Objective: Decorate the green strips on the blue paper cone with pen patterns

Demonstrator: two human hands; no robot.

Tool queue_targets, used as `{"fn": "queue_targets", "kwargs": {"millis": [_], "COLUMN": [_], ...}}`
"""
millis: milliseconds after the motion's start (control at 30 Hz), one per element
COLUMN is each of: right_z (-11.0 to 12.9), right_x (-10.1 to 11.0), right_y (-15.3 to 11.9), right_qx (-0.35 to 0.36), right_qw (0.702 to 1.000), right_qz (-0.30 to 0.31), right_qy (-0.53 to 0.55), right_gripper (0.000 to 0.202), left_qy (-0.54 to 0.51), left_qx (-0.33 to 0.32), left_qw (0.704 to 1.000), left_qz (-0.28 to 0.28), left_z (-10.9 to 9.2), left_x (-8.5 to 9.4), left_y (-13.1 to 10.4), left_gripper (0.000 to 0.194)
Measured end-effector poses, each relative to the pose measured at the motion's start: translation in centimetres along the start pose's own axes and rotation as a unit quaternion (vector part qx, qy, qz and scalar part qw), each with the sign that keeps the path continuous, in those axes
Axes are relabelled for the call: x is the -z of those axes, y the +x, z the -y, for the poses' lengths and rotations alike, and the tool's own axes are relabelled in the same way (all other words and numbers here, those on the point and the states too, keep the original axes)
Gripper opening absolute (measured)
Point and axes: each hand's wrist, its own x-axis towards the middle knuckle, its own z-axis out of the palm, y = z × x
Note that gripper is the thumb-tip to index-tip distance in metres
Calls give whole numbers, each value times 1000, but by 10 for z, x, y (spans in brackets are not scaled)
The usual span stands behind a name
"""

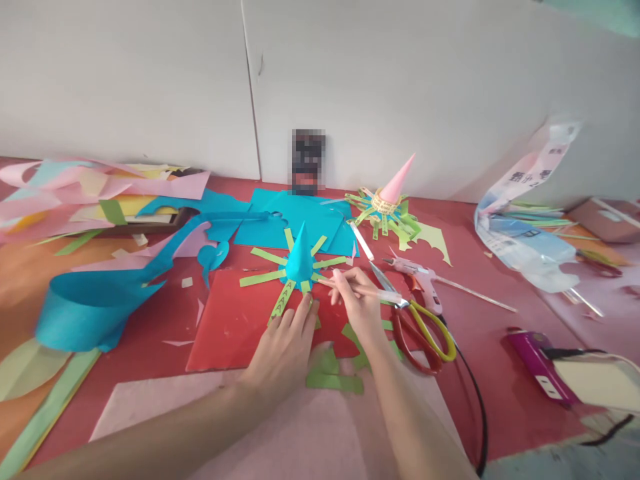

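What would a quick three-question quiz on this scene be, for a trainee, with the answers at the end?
1. Multiple choice: what colour is the cone nearest the pen-like tool in the right hand?
A) pink
B) blue
C) yellow

2. True or false: the scissors lie to the left of the left hand.

3. Fill in: the capital letter repeated along the strip by the left hand is ____.

Key: 1. B. 2. False; they lie to its right. 3. A.
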Motion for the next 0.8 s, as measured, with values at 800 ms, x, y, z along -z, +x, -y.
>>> {"fn": "queue_targets", "kwargs": {"millis": [800], "right_z": [-9], "right_x": [-8], "right_y": [3], "right_qx": [-31], "right_qw": [997], "right_qz": [68], "right_qy": [-6], "right_gripper": [25], "left_qy": [22], "left_qx": [-17], "left_qw": [999], "left_qz": [20], "left_z": [3], "left_x": [-1], "left_y": [-3], "left_gripper": [41]}}
